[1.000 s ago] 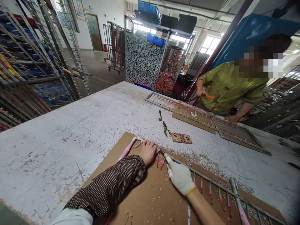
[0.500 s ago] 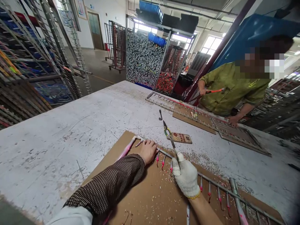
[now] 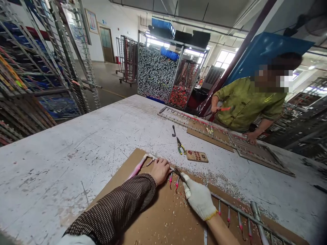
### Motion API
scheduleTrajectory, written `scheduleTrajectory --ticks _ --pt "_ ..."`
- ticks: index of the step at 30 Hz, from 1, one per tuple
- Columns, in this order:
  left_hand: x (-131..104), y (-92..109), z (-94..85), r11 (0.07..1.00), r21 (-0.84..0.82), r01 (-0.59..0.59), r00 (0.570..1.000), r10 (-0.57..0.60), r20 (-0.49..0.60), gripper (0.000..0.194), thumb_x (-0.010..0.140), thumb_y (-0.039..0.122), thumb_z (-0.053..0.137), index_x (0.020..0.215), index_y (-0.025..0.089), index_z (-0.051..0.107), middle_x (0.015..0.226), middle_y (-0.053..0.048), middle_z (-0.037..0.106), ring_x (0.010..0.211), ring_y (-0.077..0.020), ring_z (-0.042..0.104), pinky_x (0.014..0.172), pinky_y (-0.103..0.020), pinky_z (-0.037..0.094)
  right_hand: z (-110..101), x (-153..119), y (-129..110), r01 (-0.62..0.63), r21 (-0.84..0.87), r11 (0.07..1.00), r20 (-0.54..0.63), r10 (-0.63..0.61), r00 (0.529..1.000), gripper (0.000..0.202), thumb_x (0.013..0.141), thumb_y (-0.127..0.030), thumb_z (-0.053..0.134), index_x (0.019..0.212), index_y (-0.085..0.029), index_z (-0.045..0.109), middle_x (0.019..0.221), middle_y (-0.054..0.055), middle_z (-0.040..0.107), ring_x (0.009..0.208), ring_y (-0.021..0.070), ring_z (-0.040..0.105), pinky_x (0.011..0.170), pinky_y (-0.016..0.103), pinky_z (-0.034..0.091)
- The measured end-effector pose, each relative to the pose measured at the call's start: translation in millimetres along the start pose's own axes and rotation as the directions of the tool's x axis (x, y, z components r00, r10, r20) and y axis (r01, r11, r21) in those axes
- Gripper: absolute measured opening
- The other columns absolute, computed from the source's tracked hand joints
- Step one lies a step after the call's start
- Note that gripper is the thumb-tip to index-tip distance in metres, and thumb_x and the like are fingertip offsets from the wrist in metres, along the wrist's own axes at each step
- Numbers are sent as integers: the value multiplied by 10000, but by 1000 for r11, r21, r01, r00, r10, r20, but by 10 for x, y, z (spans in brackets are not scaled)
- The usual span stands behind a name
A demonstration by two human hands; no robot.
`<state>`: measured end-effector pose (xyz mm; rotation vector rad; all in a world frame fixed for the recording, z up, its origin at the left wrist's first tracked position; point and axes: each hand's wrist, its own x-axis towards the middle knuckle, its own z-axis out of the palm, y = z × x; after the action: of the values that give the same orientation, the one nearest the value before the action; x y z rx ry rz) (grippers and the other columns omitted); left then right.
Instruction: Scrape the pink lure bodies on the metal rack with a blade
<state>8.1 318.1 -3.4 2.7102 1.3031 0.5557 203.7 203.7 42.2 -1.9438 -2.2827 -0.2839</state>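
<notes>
Clamps grey metal hook-lined rail [image 3: 237, 210] with bare left hand [image 3: 160, 171] | grips dark metal tool [image 3: 177, 171] in white-gloved right hand [image 3: 200, 199] | may strike left hand if misaimed

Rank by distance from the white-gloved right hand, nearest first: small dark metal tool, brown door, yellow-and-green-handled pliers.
From the right hand:
1. Pliers: just beyond, on the tabletop.
2. Dark tool: past the pliers.
3. Door: far wall, left.
</notes>
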Motion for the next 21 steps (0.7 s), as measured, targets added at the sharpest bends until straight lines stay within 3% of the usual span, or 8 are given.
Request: scheduleTrajectory --ticks 3,4,8,9,13,15,18,21 --pt "-1 -12 -13 1000 -7 -21 1000 21 -2 268 978 400 532 897 185 669 1001 -79 617 978 -232 518 869 -398 346 -24 -13 23 -80 59 995 -164 89 982 471 1013 -323 357 1444 -208 507 818 70 748 665 180 676 631 252 434" --pt "-1 -12 -23 1000 -5 -18 1000 18 -1 275 981 403 525 899 184 670 999 -82 617 976 -233 518 865 -398 346 -34 -12 26 -89 57 994 -163 97 982 480 1013 -328 355 1452 -198 497 838 79 751 675 187 679 633 260 438" --pt "2 -2 -50 1000 -7 -5 1000 5 7 296 989 412 506 909 183 675 993 -84 616 972 -236 519 858 -399 344 -81 -6 20 -15 4 1000 89 15 996 491 951 -241 435 1433 -285 516 851 42 763 661 177 685 564 240 403" --pt "3 1 -50 1000 -9 -8 1000 8 9 297 989 413 506 905 184 676 991 -83 617 972 -235 518 857 -397 343 -95 -10 18 -9 18 1000 95 7 995 485 953 -237 427 1424 -295 524 841 33 763 651 168 681 555 233 396" --pt "5 6 -42 1000 1 -13 1000 13 11 295 983 412 517 887 184 677 999 -77 626 984 -238 515 868 -399 341 -131 -27 13 -86 92 992 -180 102 978 477 1021 -342 324 1434 -201 518 775 67 740 643 173 662 596 248 421" --pt "5 3 -41 1000 5 -5 1000 5 15 295 984 414 515 895 184 677 1007 -74 627 987 -237 514 872 -401 342 -120 -15 7 -67 51 996 -158 74 985 477 1010 -335 354 1438 -201 514 758 67 736 629 184 658 583 257 415" --pt "0 -1 -42 1000 -2 -4 1000 4 20 294 987 415 508 914 187 678 1003 -75 622 983 -233 514 870 -398 347 -95 5 0 21 -17 1000 18 -21 1000 458 955 -259 432 1394 -281 561 726 27 734 565 173 643 524 246 367" --pt "-6 1 -39 1000 -4 -14 1000 14 12 283 980 415 523 906 188 676 1007 -75 619 987 -232 511 880 -399 348 -103 -3 3 -40 22 999 -111 42 993 448 990 -294 394 1408 -245 550 751 43 736 580 160 640 558 243 386"
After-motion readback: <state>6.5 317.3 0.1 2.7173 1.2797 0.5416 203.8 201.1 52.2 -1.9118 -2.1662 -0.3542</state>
